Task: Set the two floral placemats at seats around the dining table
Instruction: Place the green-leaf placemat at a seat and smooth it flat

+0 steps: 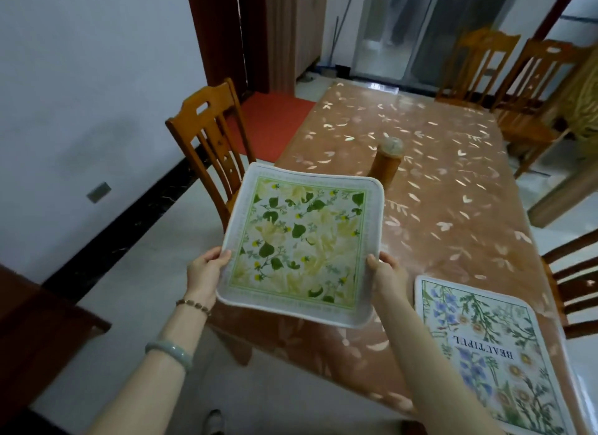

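The long dining table (430, 188), covered in a glossy brown cloth printed with pale leaves, has wooden slat-back chairs around it: 1 chair (210, 143) at its left side, 2 at the far right corner and 1 at the right edge, with a brown cylindrical container (386, 161) under a clear domed lid standing upright near the middle. A blue-flowered placemat (492, 353) with rounded corners lies flat at the near right corner. Above the near left edge, the green leaf-print placemat (301, 243) is gripped on opposite sides by the left hand (205, 272) and right hand (386, 272).
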Demonstrator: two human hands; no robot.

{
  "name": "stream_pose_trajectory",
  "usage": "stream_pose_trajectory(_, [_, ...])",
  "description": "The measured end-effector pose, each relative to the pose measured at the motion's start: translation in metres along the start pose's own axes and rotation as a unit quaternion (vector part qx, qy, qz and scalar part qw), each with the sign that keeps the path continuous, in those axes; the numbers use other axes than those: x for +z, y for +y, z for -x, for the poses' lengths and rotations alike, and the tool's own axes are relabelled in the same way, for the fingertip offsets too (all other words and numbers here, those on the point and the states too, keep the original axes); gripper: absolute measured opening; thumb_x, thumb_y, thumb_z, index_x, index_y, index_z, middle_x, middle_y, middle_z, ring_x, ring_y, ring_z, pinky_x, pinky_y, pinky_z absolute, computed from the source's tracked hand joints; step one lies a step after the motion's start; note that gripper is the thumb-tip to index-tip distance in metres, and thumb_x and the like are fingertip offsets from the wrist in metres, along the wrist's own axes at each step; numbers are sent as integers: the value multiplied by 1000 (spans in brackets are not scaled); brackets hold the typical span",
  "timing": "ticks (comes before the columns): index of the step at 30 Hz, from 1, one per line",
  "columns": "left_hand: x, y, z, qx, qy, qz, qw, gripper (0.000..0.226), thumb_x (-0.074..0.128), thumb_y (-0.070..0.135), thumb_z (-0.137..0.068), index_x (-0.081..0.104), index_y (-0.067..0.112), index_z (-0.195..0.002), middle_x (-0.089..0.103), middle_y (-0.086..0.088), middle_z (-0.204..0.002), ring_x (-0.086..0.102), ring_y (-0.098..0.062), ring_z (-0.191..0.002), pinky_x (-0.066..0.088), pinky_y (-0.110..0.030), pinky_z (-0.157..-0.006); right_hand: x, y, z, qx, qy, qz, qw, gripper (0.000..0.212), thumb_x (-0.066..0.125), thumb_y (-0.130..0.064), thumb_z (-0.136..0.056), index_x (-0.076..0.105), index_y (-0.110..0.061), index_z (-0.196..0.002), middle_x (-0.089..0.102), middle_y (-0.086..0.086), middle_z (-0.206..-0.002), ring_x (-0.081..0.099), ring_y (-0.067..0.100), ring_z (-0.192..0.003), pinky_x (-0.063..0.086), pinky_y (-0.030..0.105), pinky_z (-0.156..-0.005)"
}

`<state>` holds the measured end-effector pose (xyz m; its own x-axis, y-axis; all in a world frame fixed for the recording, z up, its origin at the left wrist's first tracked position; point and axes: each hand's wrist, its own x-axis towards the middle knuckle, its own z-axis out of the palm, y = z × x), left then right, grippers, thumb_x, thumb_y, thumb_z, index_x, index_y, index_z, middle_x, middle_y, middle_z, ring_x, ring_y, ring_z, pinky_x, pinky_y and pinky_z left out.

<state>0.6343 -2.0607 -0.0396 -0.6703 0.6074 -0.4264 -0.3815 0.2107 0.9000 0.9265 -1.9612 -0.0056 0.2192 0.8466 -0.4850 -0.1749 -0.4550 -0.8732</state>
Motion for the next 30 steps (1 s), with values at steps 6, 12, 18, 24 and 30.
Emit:
stream_pose_trajectory(6, [-70, 32, -49, -9, -42, -18, 999, 11, 70, 7, -84, 70, 18, -85, 75, -2, -75, 73, -18, -68, 58, -33, -62, 71, 34, 35, -11, 28, -1, 1000, 18, 62, -3, -84, 65, -11, -100, 67, 8, -83, 62, 24, -73, 53, 36, -74])
stream_pose_trajectory(12, [-119, 62, -89, -4, -61, -42, 997, 11, 68, 7, -85, 71, 17, -82, 75, 2, -69, 72, -13, -62, 55, -26, -49, 129, 63, 63, -6, 47, -10, 999, 15, 61, -5, -85, 66, -13, -97, 68, 3, -77, 64, 18, -67, 52, 31, -65])
stream_pose_trajectory(18, [-130, 71, -113, 2, -80, -56, 995, 11, 69, 12, -85, 72, 9, -95, 76, -5, -83, 72, -19, -73, 59, -34, -63, 154, 63, 65, -21, 76, 17, 997, 20, 64, -6, -83, 69, -13, -101, 68, -2, -76, 63, 15, -68, 49, 27, -66])
stream_pose_trajectory(24, [-118, 72, -134, 2, -68, -33, 997, 8, 67, 7, -86, 71, 13, -89, 74, 7, -65, 70, -8, -59, 54, -22, -49, 174, 54, 43, -29, 72, 29, 997, 24, 64, -4, -83, 69, -6, -106, 68, 7, -85, 64, 22, -76, 53, 33, -74])
stream_pose_trajectory(30, [-114, 80, -160, -3, -43, -29, 999, 13, 66, 8, -86, 73, 6, -97, 74, -5, -81, 71, -17, -69, 56, -27, -56, 208, 42, 16, -34, 47, 32, 998, 12, 64, -5, -83, 66, -17, -85, 68, 4, -83, 62, 17, -71, 53, 32, -73])
